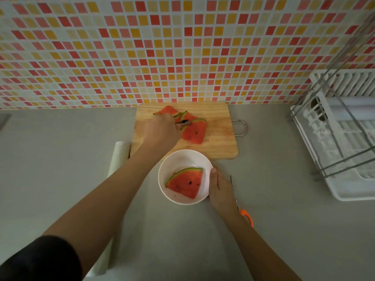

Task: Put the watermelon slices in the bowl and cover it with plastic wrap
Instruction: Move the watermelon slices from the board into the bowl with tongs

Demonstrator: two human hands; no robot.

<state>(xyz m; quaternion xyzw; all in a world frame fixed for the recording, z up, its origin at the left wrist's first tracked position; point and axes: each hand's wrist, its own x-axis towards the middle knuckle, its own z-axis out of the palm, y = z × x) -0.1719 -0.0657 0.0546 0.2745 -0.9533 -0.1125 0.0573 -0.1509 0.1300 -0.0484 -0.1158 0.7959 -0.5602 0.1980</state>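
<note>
Across a grey kitchen counter [60,159] backed by orange, red and yellow mosaic tiles [182,47], a plastic wrap roll [118,157] lies left. Right of it, the left hand [162,128] grips a utensil over watermelon slices [192,131] on a wooden cutting board [219,147]. Nearer, a white bowl [172,165] holds one slice [185,182]; the right hand [220,187] clasps its rim. Orange-handled scissors [246,217] follow, then a white dish rack [345,138] far right.

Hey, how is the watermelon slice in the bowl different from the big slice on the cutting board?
The slice in the bowl lies alone, clear of both hands; the big slice on the cutting board sits against other slices, right beside the left hand. The bowl slice rests in the white bowl, steadied by the right hand; the board slice lies flat on wood. Both are red wedges with green rind and dark seeds.
</note>
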